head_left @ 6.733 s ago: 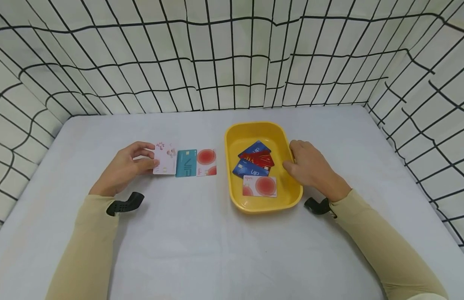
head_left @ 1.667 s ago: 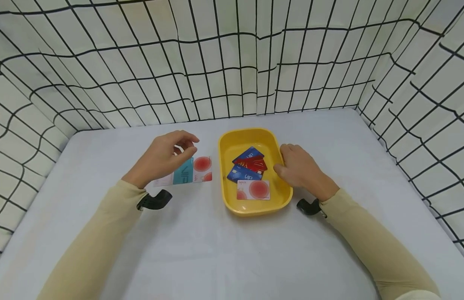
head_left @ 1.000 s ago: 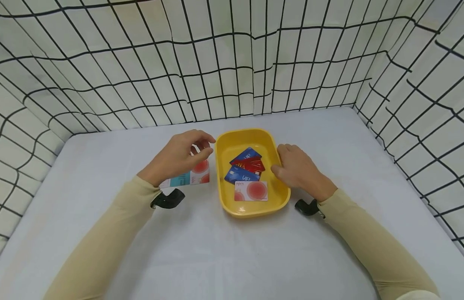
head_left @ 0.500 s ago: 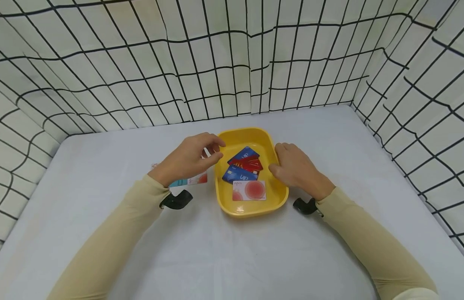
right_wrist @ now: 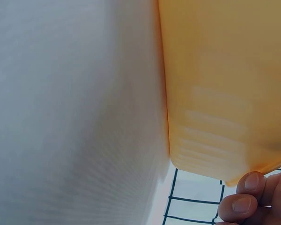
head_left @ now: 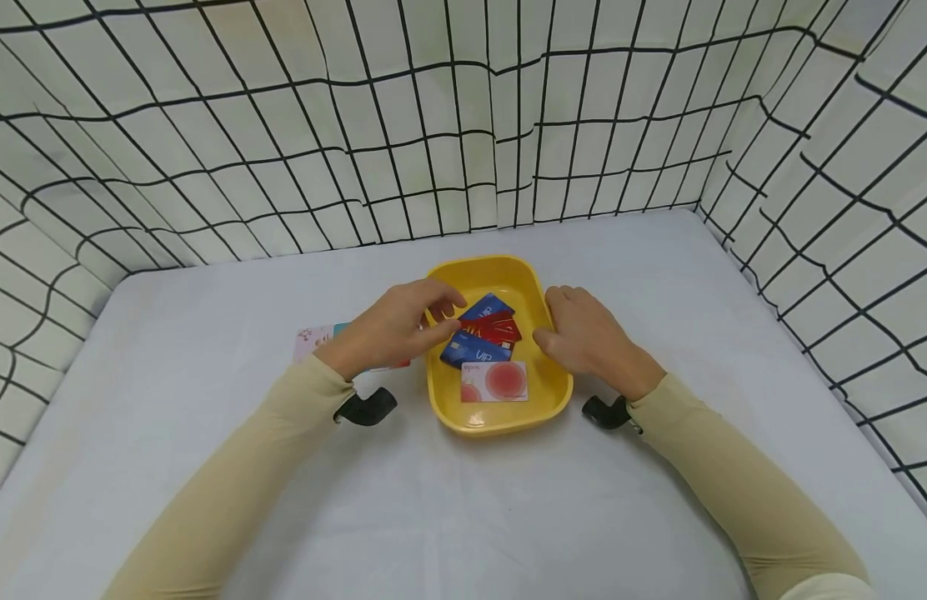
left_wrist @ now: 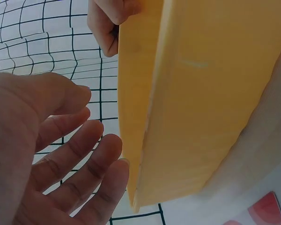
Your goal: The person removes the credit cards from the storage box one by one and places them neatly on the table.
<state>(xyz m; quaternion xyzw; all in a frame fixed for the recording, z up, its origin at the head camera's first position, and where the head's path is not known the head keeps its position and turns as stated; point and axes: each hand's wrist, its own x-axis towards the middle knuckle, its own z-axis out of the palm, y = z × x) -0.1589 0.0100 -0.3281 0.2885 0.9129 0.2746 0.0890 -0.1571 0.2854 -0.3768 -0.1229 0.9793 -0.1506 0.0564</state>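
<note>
My left hand hangs over the left rim of the yellow plastic tray, fingers loosely bent and holding nothing; in the left wrist view, a gap shows between thumb and fingers of that hand. My right hand grips the tray's right rim. Inside the tray, a blue VIP card, a red card and another blue VIP card overlap. In front lies a white card with red circles. Left of the tray, a pink-white floral card and a teal card are partly covered by my left hand.
The cards and tray rest on a white-covered table. White walls with a black grid enclose it at the back and sides. A red-and-white card lies beside the tray, mostly hidden in the head view.
Earlier my left hand touched the floral card at the row's left end. It has since moved right, above the row, to the tray's left rim. My right hand keeps its grip.
</note>
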